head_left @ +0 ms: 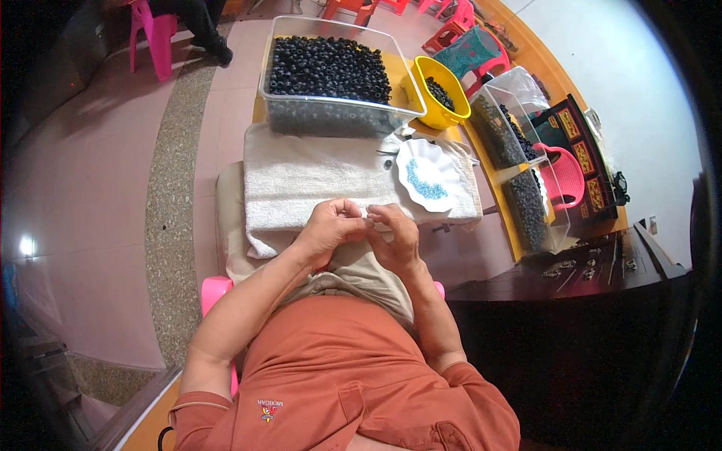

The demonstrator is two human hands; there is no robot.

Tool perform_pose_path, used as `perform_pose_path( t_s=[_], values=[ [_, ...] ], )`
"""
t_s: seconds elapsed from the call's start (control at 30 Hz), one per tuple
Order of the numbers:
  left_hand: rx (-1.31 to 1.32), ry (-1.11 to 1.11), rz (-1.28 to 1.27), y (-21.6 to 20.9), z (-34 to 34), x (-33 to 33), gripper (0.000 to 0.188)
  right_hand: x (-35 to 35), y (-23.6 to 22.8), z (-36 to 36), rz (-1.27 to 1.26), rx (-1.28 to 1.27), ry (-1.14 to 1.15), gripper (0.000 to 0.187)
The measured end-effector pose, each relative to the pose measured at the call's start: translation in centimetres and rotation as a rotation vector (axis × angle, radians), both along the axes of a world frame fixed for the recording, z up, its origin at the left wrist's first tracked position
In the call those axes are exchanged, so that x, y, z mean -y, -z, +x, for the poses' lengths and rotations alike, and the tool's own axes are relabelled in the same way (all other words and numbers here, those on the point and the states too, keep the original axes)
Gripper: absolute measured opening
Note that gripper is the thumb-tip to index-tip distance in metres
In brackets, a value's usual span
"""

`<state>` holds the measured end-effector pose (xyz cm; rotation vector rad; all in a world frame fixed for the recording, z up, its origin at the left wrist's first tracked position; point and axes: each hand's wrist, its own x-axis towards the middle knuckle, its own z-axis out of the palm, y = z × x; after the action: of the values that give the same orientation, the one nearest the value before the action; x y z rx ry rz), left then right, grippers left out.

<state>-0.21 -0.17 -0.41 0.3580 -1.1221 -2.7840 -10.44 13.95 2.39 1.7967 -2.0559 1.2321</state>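
My left hand (331, 228) and my right hand (395, 236) meet above my lap, at the near edge of a white towel (312, 177). The fingertips of both are pinched together almost touching. Whatever they hold is too small or too hidden to make out. Beyond my right hand, a white scalloped dish (446, 159) lies on the towel with tiny blue beads (423, 180) spread in it. Beside the dish are a small dark round piece (388, 164) and a thin dark tool (387, 152).
A clear plastic bin (331, 111) full of black bead-like pieces (331, 68) stands behind the towel. To its right sits a yellow basin (460, 110) with more pieces. Clear boxes (553, 237) of dark pieces line the right. A person's leg (197, 26) shows far left by a pink stool (156, 37).
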Motion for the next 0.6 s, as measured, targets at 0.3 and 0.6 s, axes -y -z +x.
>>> perform_pose_path(
  t_s=[0.3,0.6],
  values=[
    [0.027,-0.010,0.063,-0.1,0.0,0.0,0.012,0.1,0.8,0.0,-0.083,0.107,0.073,0.041],
    [0.039,0.036,-0.002,0.0,0.0,0.3,0.010,-0.8,0.4,-1.8,-0.014,0.646,-0.244,0.025]
  ],
)
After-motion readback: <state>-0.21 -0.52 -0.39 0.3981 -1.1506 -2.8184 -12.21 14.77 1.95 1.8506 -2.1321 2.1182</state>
